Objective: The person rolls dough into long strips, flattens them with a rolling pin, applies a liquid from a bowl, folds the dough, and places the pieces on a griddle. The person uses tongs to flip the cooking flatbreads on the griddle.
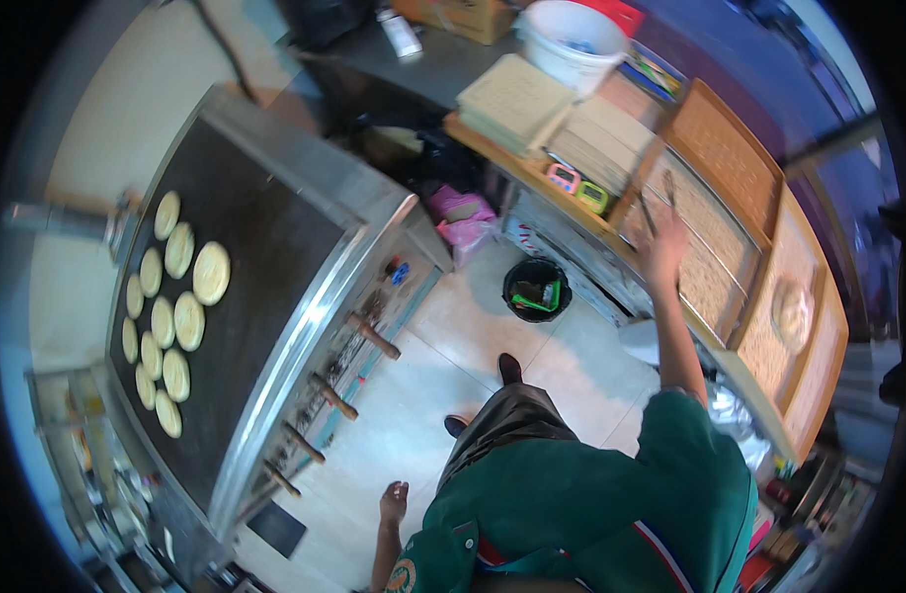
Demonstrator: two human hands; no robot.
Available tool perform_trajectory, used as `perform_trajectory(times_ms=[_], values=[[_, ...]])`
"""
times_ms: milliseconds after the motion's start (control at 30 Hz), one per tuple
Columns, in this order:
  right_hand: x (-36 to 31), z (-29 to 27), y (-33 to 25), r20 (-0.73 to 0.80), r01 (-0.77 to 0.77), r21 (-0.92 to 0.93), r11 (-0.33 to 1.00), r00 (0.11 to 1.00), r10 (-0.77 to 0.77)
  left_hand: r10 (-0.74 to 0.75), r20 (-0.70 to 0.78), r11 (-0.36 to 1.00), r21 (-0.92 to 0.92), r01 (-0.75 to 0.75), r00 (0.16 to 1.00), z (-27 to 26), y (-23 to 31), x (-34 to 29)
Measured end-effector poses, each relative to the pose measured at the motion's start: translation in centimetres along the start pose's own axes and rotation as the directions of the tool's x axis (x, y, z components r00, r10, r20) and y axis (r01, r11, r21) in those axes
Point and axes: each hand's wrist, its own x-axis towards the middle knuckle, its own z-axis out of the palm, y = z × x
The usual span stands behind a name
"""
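My right hand (665,249) reaches over a sectioned metal tray on the right-hand counter, closed round dark metal tongs (647,215) with their arms pointing away from me. Beneath the tongs, the tray (715,247) has a pale, grainy layer across it. Low on my left side hangs my left hand (394,502), fingers loosely bent and a small gap by the thumb; nothing shows in it. On the dark griddle (265,227) to the left lie several round, flat pale dough cakes (212,273), some with light browning, grouped toward its far-left side. Neither hand touches them.
Wooden handles (332,397) stick out from the griddle's front. By the counter, a black bin (537,290) stands on the tiled floor. Paper stacks (517,104), two small timers (577,186), a white bucket (572,44), a wooden tray (725,158) and a bagged pale lump (794,314) occupy the counter.
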Motion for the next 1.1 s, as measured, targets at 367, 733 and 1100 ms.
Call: perform_trajectory(times_ms=[367,733,1100], values=[[-2.0,5.8,5.3,-0.003,0.017,0.127,0.992,1.0,-0.017,-0.286,-0.028,0.956,-0.08,0.283,0.958,3.5,-9.9,-3.0],[-16.8,-9.6,-46.2,0.696,-0.617,0.594,0.516,0.074,-0.714,-0.438,-0.287,0.832,-0.489,0.262,0.852,-5.1,-27.8,1.5],[-25.0,-4.9,-79.5,0.772,-0.378,0.434,0.818,-0.313,-0.554,-0.48,-0.27,0.798,-0.529,0.288,0.835,-21.9,-25.4,16.3]])
